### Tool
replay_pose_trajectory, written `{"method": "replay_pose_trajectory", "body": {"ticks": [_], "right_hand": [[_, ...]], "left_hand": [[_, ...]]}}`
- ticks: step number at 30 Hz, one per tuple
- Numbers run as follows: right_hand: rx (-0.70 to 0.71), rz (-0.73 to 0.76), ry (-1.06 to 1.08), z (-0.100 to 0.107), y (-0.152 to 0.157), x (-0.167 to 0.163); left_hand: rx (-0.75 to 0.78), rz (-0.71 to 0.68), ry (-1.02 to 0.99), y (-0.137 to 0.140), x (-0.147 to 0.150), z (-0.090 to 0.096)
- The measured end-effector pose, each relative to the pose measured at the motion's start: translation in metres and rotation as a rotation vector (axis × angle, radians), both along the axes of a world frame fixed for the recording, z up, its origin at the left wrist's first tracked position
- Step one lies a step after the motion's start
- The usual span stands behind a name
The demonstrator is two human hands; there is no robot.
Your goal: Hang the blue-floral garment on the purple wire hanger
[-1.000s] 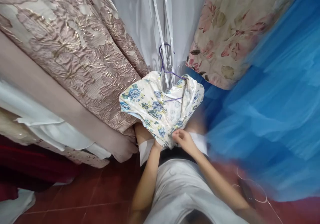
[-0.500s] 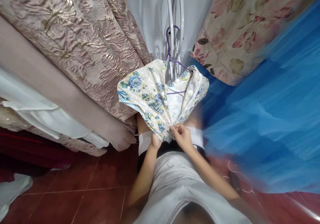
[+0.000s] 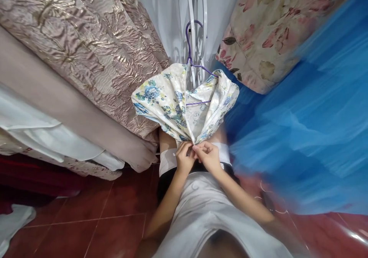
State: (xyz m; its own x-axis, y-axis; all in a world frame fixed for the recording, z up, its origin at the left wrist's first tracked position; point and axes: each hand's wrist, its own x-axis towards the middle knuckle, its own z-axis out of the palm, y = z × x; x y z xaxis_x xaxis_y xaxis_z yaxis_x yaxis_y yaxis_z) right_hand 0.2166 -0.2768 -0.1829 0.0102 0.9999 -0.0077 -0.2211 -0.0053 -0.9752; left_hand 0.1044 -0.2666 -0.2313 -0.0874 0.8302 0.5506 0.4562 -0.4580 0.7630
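Note:
A cream floral blouse (image 3: 172, 101) with blue flowers hangs on a purple hanger (image 3: 189, 47) in front of me, its V-shaped neck opening facing up. At the bottom of that V, my left hand (image 3: 184, 157) pinches the blouse's front edge. My right hand (image 3: 207, 156) is closed on the other front edge, its thumb and finger meeting the left fingertips. Whatever small fastener may lie between the fingers is too small to make out. Below the hands, the lower part of the blouse is hidden.
Pink-gold brocade cloth (image 3: 86, 58) hangs on the left, beside other garments. A floral fabric (image 3: 267, 39) and blue tulle (image 3: 293, 143) hang on the right. White metal rails (image 3: 191, 16) stand behind the hanger. Red floor tiles (image 3: 115, 227) lie below, with a cable on the right.
My left hand has moved up and right from under the hem to the front edges, now beside my right hand. The neck opening is drawn together between them.

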Motion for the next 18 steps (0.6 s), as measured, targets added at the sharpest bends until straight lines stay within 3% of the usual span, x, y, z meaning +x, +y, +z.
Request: {"method": "replay_pose_trajectory", "body": {"ticks": [5,11,15,18], "right_hand": [[0.033,-0.019,0.139,0.029,0.033,0.010],[0.201,-0.052,0.211,0.105,0.108,0.010],[0.224,-0.024,0.237,0.146,0.149,0.002],[0.253,-0.008,0.209,0.158,0.158,0.001]], "left_hand": [[-0.060,-0.031,0.112,0.008,0.003,-0.001],[-0.150,-0.056,0.159,0.019,0.006,-0.016],[-0.252,-0.054,0.118,0.039,0.003,-0.038],[-0.382,-0.087,0.111,0.054,-0.004,-0.060]]}}
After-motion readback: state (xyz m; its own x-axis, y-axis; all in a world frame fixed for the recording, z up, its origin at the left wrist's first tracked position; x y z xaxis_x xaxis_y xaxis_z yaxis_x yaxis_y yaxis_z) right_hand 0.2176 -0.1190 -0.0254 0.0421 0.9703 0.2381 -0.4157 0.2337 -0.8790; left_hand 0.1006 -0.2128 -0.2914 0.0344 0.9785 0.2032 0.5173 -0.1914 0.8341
